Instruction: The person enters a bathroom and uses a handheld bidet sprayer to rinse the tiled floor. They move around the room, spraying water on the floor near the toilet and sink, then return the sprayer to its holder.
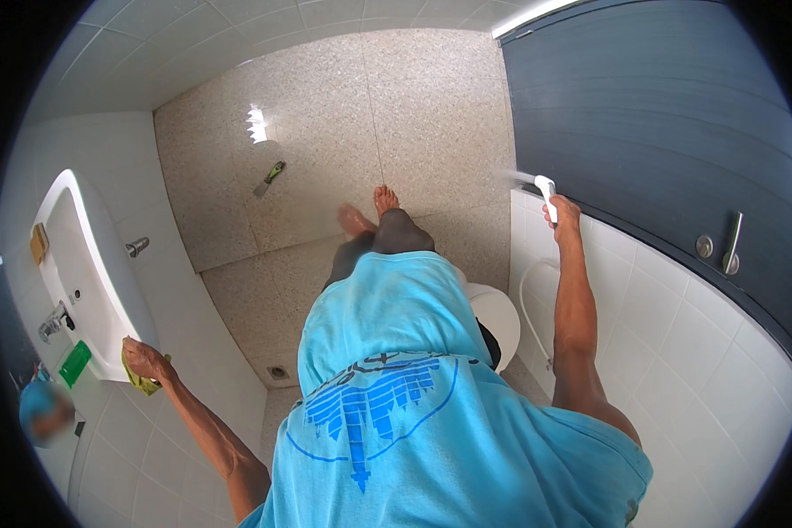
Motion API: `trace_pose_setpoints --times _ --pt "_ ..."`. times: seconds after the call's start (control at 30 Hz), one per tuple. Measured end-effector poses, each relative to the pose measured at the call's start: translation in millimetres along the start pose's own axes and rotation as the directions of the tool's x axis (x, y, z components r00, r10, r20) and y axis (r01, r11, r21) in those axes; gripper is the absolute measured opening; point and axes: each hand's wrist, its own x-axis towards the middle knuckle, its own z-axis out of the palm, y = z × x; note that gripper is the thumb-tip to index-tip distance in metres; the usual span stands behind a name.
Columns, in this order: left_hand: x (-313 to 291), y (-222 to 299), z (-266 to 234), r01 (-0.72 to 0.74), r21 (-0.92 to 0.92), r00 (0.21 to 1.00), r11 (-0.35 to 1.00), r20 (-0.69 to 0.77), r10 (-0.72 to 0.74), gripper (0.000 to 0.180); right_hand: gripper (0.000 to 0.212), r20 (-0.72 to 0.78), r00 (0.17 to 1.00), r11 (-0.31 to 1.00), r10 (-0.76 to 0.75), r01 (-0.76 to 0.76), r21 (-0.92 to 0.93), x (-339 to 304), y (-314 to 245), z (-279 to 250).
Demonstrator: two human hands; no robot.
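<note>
We are gripping the sprayer (544,184) by its handle (550,201), the surest hold, with our right hand (566,214) near the door (660,132); it is probably feeling light, stiff, slippery. Well apart, our left hand (147,359) is clutching a cloth (139,381), likely soft, at the sink (114,277).

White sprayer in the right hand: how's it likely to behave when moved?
The white sprayer looks rigid, with a smooth, moulded shape. It's probably light: the right hand holds it alone, arm extended. Might be slippery, since water is spraying from its head.
</note>
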Motion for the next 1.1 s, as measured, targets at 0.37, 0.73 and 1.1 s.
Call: trace_pose_setpoints --times 0.37,0.73,1.1 --pt "1 15 -8 0.013 -0.024 0.999 1.000 0.044 -0.012 0.068 0.035 0.125 0.967 0.859 0.222 -0.133 -0.494 2 1 44" --pt "2 1 -3 0.013 -0.008 1.000 1.000 0.023 -0.013 0.053 0.039 0.172 0.957 0.761 0.232 -0.069 -0.645 -12 -9 70" --pt "1 8 -5 0.014 -0.041 1.000 0.999 0.014 -0.014 0.061 0.031 0.028 0.997 0.988 0.074 -0.069 -0.138 15 2 53"
